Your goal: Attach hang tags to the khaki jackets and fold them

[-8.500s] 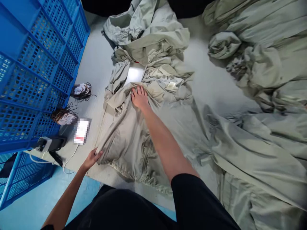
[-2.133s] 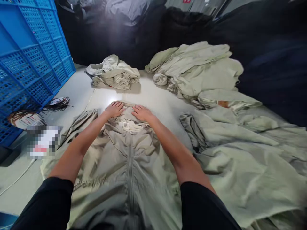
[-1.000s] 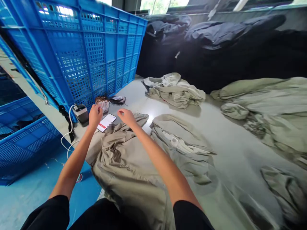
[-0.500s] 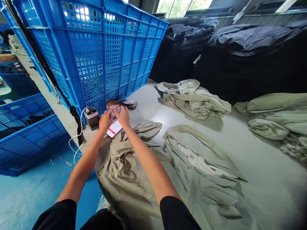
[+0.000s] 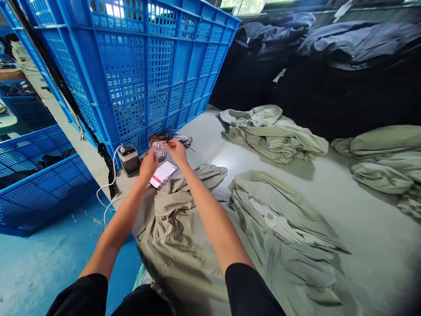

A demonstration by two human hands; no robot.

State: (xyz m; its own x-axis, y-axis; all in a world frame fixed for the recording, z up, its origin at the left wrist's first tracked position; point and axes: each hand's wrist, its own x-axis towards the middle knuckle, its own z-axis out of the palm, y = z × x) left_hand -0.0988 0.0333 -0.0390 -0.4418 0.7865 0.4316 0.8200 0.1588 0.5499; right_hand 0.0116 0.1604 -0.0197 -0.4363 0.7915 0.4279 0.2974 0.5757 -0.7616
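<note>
A stack of printed tags [image 5: 160, 151] with a tangle of dark strings [image 5: 180, 139] lies against the foot of the blue crate. My left hand [image 5: 149, 163] is closed at the near left side of this stack, thumb along its edge. At the stack's upper right, my right hand [image 5: 177, 152] pinches at the tags where the strings begin; its exact hold is too small to make out. Just below both hands lies a phone [image 5: 163, 174] with a lit screen. Beside the left hand stands a dark power bank [image 5: 129, 160] with a white cable.
A large blue crate [image 5: 158, 70] stands on the table behind my hands. An olive garment [image 5: 177, 219] lies under my forearms, another [image 5: 283, 224] to its right. Crumpled garments [image 5: 272, 136] lie farther back, before dark piled bags [image 5: 315, 87]. Blue crates [image 5: 46, 188] sit lower left.
My hands have moved apart, the right one outward and the left one slightly down. The tag stack and more of the phone now show between them. The view has shifted slightly.
</note>
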